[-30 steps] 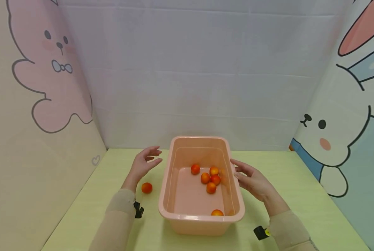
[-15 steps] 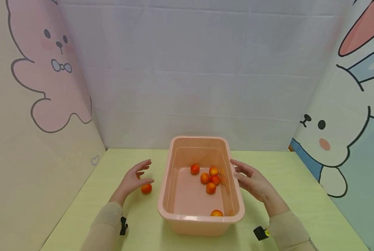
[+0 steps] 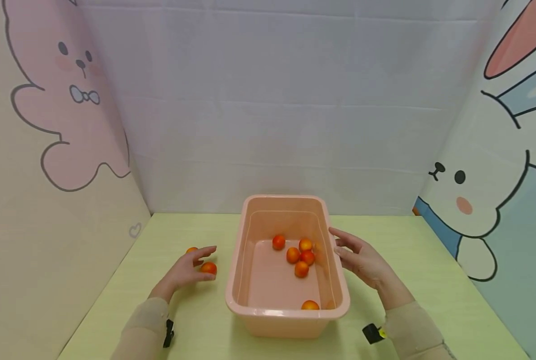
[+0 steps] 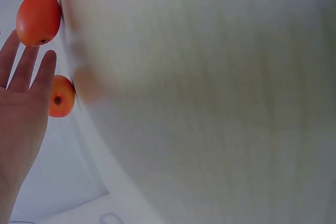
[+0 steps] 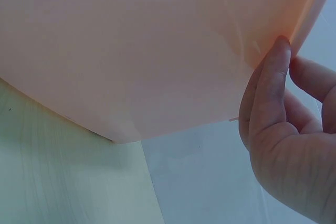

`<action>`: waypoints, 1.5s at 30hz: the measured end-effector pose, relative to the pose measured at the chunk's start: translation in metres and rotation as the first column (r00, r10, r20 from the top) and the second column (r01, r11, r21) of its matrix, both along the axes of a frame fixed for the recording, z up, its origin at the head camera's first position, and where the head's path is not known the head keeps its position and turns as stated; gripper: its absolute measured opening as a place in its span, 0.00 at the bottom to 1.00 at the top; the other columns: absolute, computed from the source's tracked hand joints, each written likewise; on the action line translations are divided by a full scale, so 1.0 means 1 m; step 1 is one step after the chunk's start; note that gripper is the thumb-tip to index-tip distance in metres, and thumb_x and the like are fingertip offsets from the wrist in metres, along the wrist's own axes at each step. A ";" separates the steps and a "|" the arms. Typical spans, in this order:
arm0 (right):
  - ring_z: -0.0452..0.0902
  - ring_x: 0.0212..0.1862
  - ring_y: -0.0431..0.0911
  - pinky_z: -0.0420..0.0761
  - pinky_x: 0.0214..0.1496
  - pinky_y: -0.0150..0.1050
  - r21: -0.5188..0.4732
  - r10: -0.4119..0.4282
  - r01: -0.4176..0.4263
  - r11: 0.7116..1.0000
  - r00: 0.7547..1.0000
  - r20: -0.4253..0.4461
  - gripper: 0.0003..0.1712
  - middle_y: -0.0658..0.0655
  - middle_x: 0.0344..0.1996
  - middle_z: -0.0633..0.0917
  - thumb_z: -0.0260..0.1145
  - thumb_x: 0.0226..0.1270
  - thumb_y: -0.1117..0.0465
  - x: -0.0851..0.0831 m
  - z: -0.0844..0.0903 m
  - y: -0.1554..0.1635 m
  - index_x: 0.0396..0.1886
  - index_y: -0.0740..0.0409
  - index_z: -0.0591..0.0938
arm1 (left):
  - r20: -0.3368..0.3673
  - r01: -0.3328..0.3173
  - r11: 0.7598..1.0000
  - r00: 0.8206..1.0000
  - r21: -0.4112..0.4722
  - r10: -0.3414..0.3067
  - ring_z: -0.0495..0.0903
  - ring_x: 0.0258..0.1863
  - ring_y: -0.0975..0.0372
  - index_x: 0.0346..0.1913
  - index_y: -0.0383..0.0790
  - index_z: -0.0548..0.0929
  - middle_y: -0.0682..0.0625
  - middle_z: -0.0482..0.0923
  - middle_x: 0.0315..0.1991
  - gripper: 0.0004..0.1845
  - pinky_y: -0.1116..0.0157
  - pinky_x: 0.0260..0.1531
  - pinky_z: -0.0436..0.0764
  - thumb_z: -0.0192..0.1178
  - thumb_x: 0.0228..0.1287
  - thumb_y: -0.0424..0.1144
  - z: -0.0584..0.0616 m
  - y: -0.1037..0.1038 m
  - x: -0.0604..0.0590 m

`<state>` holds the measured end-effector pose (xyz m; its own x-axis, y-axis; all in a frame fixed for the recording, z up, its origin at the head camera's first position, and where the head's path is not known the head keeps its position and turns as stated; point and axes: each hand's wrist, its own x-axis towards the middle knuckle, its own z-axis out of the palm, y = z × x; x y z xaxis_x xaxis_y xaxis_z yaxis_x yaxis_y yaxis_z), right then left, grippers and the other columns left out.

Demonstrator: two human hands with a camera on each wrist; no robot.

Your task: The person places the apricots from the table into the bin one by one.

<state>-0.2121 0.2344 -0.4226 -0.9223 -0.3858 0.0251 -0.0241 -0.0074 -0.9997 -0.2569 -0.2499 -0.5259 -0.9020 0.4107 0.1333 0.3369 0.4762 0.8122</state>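
My left hand [image 3: 184, 272] is low over the table on the left, its thumb and fingers spread around an orange-red oval fruit [image 3: 208, 268]. A second such fruit [image 3: 191, 249] shows partly behind the hand. In the left wrist view, extended fingertips reach just below one smooth red fruit [image 4: 39, 18], and another fruit [image 4: 62, 97] with a dark dimple lies beside the fingers. My right hand [image 3: 364, 260] touches the right rim of a pink plastic bin [image 3: 288, 313] with fingertips and thumb. The right wrist view has its loosely bent fingers [image 5: 275, 72] at the bin's outer wall.
Inside the bin, several more orange-red fruits [image 3: 301, 269] lie mostly toward its right side, one close to the near wall. The bin stands mid-table on a pale yellow-green surface [image 3: 128, 280]. Cartoon-printed walls [image 3: 83, 135] enclose the left, back and right.
My left hand has come down and left, from above and behind the fruit to around it. A second fruit has come into view behind that hand. The right hand stays at the rim.
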 end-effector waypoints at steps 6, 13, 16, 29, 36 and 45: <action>0.80 0.49 0.44 0.81 0.54 0.38 0.014 -0.010 0.010 1.000 1.000 0.007 0.35 0.63 0.52 0.70 0.58 0.76 0.64 0.000 0.001 -0.001 0.77 0.66 0.56 | 0.048 0.013 1.000 0.999 0.008 -0.014 0.75 0.58 0.38 0.70 0.30 0.69 0.34 0.70 0.66 0.42 0.45 0.58 0.75 0.76 0.53 0.39 -0.005 -0.004 0.000; 0.79 0.49 0.44 0.81 0.54 0.39 0.011 -0.011 0.011 1.000 1.000 0.009 0.35 0.63 0.51 0.70 0.58 0.76 0.64 -0.001 0.000 -0.001 0.76 0.66 0.56 | 0.020 0.001 1.000 1.000 -0.031 -0.001 0.79 0.54 0.44 0.64 0.27 0.75 0.34 0.75 0.61 0.35 0.51 0.56 0.77 0.75 0.55 0.35 -0.006 -0.006 -0.001; 0.80 0.49 0.44 0.81 0.54 0.39 0.011 -0.014 0.014 1.000 1.000 0.010 0.35 0.63 0.51 0.70 0.58 0.76 0.64 -0.001 0.000 0.000 0.76 0.66 0.57 | 0.017 -0.013 0.998 1.000 -0.067 0.015 0.80 0.53 0.48 0.62 0.29 0.78 0.36 0.77 0.59 0.31 0.54 0.56 0.78 0.74 0.56 0.36 -0.006 -0.007 -0.001; 0.79 0.48 0.44 0.81 0.54 0.38 0.028 -0.017 0.017 0.999 1.000 0.012 0.35 0.64 0.52 0.69 0.58 0.76 0.64 -0.001 0.002 -0.001 0.77 0.65 0.57 | 0.012 -0.106 0.992 0.994 -0.061 0.107 0.83 0.45 0.52 0.55 0.33 0.84 0.38 0.81 0.51 0.21 0.60 0.47 0.83 0.72 0.58 0.33 0.003 -0.011 -0.002; 0.79 0.48 0.44 0.81 0.54 0.38 0.034 -0.024 0.023 0.999 1.000 0.014 0.35 0.64 0.52 0.69 0.58 0.76 0.63 0.000 0.002 -0.001 0.77 0.65 0.57 | 0.037 -0.111 0.991 0.993 0.075 0.109 0.82 0.48 0.47 0.58 0.31 0.82 0.35 0.79 0.55 0.23 0.63 0.44 0.84 0.71 0.60 0.34 0.036 -0.007 -0.008; 0.79 0.48 0.44 0.81 0.54 0.38 0.022 -0.017 0.017 1.000 1.000 0.015 0.35 0.63 0.51 0.70 0.58 0.76 0.64 0.001 0.001 -0.001 0.77 0.66 0.57 | -0.012 -0.138 0.986 0.990 0.091 0.139 0.82 0.51 0.44 0.61 0.33 0.80 0.35 0.76 0.59 0.24 0.60 0.48 0.83 0.69 0.63 0.35 0.086 -0.008 -0.018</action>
